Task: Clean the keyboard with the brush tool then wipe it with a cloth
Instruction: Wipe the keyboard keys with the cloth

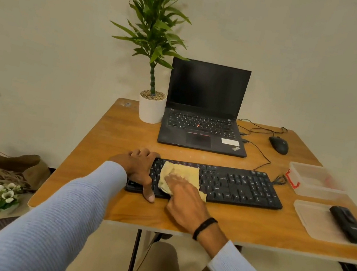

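Note:
A black keyboard (239, 187) lies across the front of the wooden table (111, 138). A yellow cloth (184, 172) is spread over its left half. My right hand (186, 195) presses flat on the cloth with fingers extended. My left hand (140, 168) grips the keyboard's left end, thumb at its front edge. The black brush tool (350, 224) lies on a clear plastic lid (310, 219) at the right, away from both hands.
An open black laptop (204, 116) stands behind the keyboard, a potted plant (151, 107) to its left. A black mouse (278, 145) and cables lie at the back right. A clear plastic box (314, 181) sits right of the keyboard. A bag (2, 167) rests on the floor at left.

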